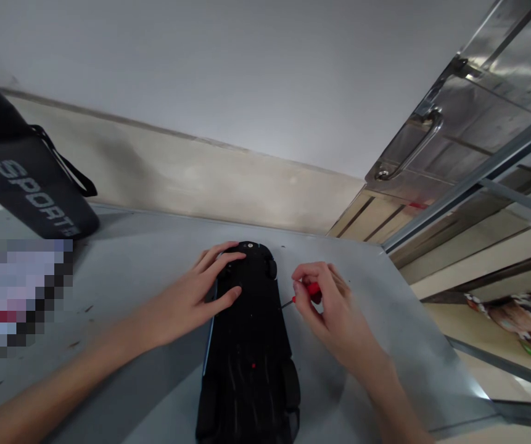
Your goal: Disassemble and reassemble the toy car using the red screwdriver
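Note:
A toy car (253,327) lies upside down, its black underside facing up and its wheels showing along both sides. My left hand (207,290) rests on the car's far left part, fingers spread over the edge and underside. In my right hand (327,305) is a red-handled screwdriver (312,290), pinched between thumb and fingers. Its thin shaft points left, and the tip is at the car's right edge; whether it touches, I cannot tell. A small red spot shows on the underside nearer to me.
The car lies on a grey table (154,243) against a wall. A dark bag marked SPORT (29,166) stands at the left, by a pixelated flat object (10,290). On the right are a metal door with a handle (413,148) and a metal frame (473,166) past the table edge.

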Available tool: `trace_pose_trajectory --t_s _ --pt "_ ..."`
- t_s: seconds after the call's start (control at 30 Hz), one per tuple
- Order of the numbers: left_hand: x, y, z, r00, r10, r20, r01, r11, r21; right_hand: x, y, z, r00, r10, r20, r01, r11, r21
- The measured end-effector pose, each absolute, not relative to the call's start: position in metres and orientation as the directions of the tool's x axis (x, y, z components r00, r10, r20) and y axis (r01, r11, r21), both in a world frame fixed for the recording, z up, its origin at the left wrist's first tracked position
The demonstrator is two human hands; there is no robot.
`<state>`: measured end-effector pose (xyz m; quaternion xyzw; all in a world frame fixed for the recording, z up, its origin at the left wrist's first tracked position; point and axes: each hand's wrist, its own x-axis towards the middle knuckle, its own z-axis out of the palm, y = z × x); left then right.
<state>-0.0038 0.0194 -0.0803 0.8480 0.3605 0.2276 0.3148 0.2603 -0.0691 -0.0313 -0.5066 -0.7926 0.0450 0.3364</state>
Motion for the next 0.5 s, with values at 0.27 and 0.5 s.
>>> trace_pose_trajectory --t_s 0.27,0.5 --pt "-0.0039 0.0197 -0.0814 0.644 0.743 0.180 0.455 -0.562 0.691 0.2608 -0.0704 -0.0306 -0.287 0.817 0.501 0.774 0.505 -0.381" --pt "-0.0034 0.0196 -0.0811 0.644 0.748 0.164 0.472 -0.557 0.683 0.2598 -0.0702 -0.0294 -0.295 0.815 0.499 0.772 0.511 -0.378"
